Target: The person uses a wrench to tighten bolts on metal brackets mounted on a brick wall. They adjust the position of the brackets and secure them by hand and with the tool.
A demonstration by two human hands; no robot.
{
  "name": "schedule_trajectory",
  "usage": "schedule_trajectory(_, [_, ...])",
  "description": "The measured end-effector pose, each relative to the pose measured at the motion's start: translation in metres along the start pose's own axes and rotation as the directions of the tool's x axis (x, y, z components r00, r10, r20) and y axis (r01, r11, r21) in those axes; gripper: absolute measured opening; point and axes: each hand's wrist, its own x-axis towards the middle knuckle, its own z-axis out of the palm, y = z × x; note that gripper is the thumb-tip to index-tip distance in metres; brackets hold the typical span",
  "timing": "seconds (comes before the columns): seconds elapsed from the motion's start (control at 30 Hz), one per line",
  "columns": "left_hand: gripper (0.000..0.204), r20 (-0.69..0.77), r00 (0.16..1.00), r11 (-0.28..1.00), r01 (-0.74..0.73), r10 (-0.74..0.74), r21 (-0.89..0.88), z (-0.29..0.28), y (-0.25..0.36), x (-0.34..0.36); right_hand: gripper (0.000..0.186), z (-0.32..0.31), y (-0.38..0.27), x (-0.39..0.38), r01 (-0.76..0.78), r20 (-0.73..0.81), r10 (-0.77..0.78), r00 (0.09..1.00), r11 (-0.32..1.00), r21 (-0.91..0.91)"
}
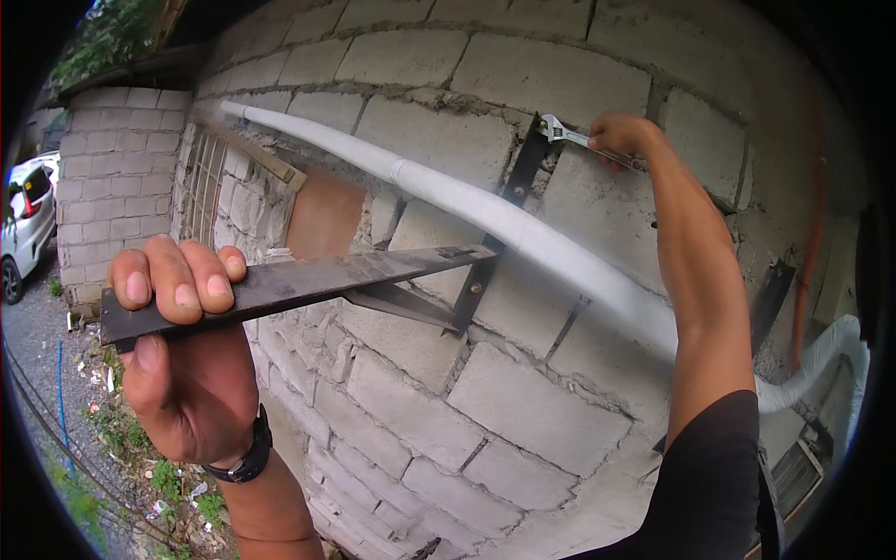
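My left hand [191, 345] is closed round the outer end of the arm of a dark metal wall bracket [317, 280], fingers over the top and thumb below. The bracket's upright plate [520, 191] lies against the block wall, with bolts along it and a diagonal brace under the arm. Up at the right, my right hand [621, 135] grips the handle of a silver adjustable wrench [571, 133]. The wrench's jaws are at the bolt near the top of the upright plate; whether they bite on it is too small to tell.
A white wrapped pipe [448, 196] slants across the concrete block wall [541, 411], passing in front of the upright plate. Another dark bracket [772, 299] and an orange pipe [810, 261] are at the right. Gravel [42, 327] and a white car [30, 219] lie to the left.
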Motion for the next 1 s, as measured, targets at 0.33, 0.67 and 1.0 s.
schedule_trajectory(0.33, [0.033, 0.001, 1.0, 1.0, 0.001, -0.001, 0.005, 0.001, 0.0, -0.005, 0.021, -0.019, 0.0, 0.021, 0.029, -0.343, -0.249, 0.906, 0.844, -0.535])
schedule_trajectory(0.67, [0.032, 0.038, 0.999, 1.0, -0.01, 0.009, 0.018, 0.002, -0.002, -0.003, 0.033, 0.083, 0.021, -0.026, 0.052, -0.413, 0.048, 0.91, 0.973, 0.226])
schedule_trajectory(1.0, [0.033, 0.038, 0.999, 1.0, -0.011, 0.01, 0.012, 0.002, -0.001, -0.002, 0.03, 0.117, 0.017, -0.019, 0.088, -0.492, 0.094, 0.865, 0.938, 0.335])
